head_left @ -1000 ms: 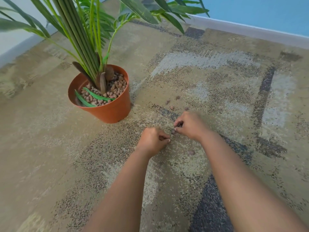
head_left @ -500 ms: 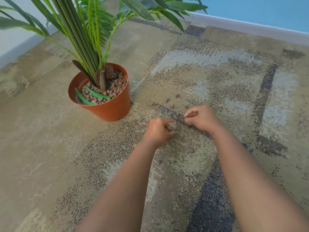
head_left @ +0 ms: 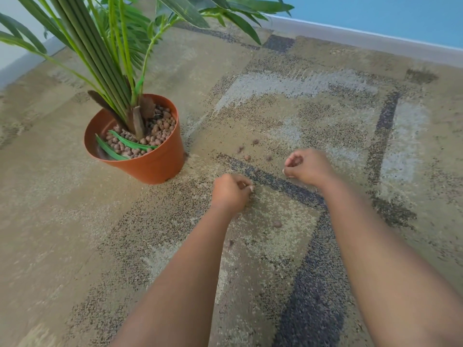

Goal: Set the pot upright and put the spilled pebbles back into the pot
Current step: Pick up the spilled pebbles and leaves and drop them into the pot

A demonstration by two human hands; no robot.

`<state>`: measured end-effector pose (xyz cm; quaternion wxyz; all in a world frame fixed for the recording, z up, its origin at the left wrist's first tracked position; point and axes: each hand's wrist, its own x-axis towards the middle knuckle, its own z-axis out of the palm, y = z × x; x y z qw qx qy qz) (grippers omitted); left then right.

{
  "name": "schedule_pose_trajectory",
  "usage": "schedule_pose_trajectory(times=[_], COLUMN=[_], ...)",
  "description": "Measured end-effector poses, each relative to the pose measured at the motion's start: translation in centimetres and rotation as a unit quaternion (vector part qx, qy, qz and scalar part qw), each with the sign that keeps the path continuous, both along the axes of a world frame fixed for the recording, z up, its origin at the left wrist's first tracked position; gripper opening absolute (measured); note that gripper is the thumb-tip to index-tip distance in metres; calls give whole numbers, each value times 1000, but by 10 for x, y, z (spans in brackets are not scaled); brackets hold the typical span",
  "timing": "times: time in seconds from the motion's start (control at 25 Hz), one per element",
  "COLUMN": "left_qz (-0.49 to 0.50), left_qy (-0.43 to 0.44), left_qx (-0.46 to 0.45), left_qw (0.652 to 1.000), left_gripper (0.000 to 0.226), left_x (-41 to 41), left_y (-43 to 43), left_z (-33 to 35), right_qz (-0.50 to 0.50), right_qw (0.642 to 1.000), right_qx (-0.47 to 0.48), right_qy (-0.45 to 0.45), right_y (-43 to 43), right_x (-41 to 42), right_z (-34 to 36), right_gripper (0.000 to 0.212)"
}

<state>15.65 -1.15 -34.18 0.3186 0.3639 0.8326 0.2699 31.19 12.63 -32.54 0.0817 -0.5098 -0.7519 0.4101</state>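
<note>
- The round terracotta-orange plastic pot (head_left: 150,161) stands upright on the patterned beige, grey and dark-blue carpet (head_left: 288,101), with a green palm-like plant (head_left: 105,58) rising from it.
- Inside the pot, small brown clay pebbles (head_left: 160,128) fill the surface around the plant's stem, and two fallen green leaves (head_left: 125,146) lie across them.
- To the right of the pot, a few loose brown pebbles on the carpet (head_left: 255,142) lie scattered just beyond the hands; one more pebble (head_left: 276,224) lies further from the pot, between the two forearms.
- The left hand (head_left: 231,192) is low over the carpet, right of the pot and nearer the camera, its fingers curled in to a loose fist with the tips pinched together; I cannot tell whether it holds a pebble.
- The right hand (head_left: 309,166) is further right of the pot, apart from the left hand, fingers curled round a small hollow with thumb and forefinger close together; what it holds, if anything, is hidden.
</note>
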Motion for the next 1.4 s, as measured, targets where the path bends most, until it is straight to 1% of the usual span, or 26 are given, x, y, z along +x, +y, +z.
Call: schedule_pose_trajectory(times=[0.08, 0.12, 0.2, 0.32, 0.4, 0.48, 0.52, 0.56, 0.68, 0.76, 0.84, 0.92, 1.0, 1.04, 1.08, 1.12, 1.16, 1.2, 1.24, 1.28, 1.32, 1.36, 1.4], left_qz=[112, 154, 203, 223, 213, 187, 163, 132, 39, -15, -62, -72, -65, -51, -13, 52, 136, 213, 260, 284, 294, 297, 302], left_qy=[-93, -109, -90, -36, -38, -69, -74, -61, 18, 61, 136, 191, 198, 181, 135, 45, -87, -222, -328, -399, -437, -453, -449], left_qx=[62, 89, 117, 118, 119, 111, 93, 67, -12, -56, -82, -83, -85, -87, -72, -39, 16, 85, 151, 209, 254, 290, 315], left_qw=[987, 978, 968, 967, 969, 974, 979, 987, 999, 996, 985, 975, 974, 978, 988, 997, 987, 948, 896, 846, 811, 789, 780], left_gripper=[13, 15, 17, 18, 13, 10, 9, 9, 14, 14, 17, 17, 14, 15, 16, 14, 11, 9, 10, 11, 12, 13, 14], left_x=[-14, -22, -34, -43, -46, -48, -48, -47, -46, -42, -39, -36, -33, -35, -37, -40, -42, -44, -46, -50, -56, -60, -66], left_y=[3, 6, 16, 28, 34, 44, 49, 55, 78, 87, 91, 93, 93, 92, 89, 84, 75, 66, 55, 44, 33, 21, 10], left_z=[7, 8, 10, 13, 15, 14, 15, 15, 11, 7, 3, -3, -4, -4, -1, 6, 17, 29, 41, 53, 65, 77, 88], right_qz=[24, 37, 50, 27, -21, -83, -93, -78, -20, 11, 20, -1, -2, -13, -46, -91, -143, -184, -202, -201, -188, -164, -129], right_qw=[998, 996, 991, 995, 998, 996, 995, 997, 999, 997, 993, 992, 993, 995, 998, 996, 987, 973, 962, 956, 955, 957, 959], right_qx=[53, 77, 105, 82, 52, 13, -6, -11, 9, 47, 87, 101, 93, 78, 43, -4, -60, -116, -154, -176, -183, -181, -177], right_qy=[-19, -34, -64, -58, -6, 41, 42, 24, -30, -52, -75, -77, -71, -55, -29, 1, 38, 76, 104, 125, 138, 156, 179], right_y=[0, 0, 2, 4, 6, 14, 16, 18, 15, 13, 16, 15, 13, 11, 11, 12, 14, 15, 17, 17, 17, 15, 11], right_x=[-13, -20, -30, -39, -42, -47, -51, -55, -68, -75, -77, -74, -70, -67, -62, -57, -52, -48, -46, -48, -55, -66, -81], right_z=[1, 1, -4, -9, -3, 6, 8, 7, 3, -1, -5, -8, -12, -13, -15, -17, -20, -19, -18, -12, -2, 12, 29], right_gripper=[3, 1, 8, 9, 5, 9, 12, 13, 14, 15, 17, 17, 15, 13, 11, 10, 11, 13, 14, 16, 19, 23, 24])
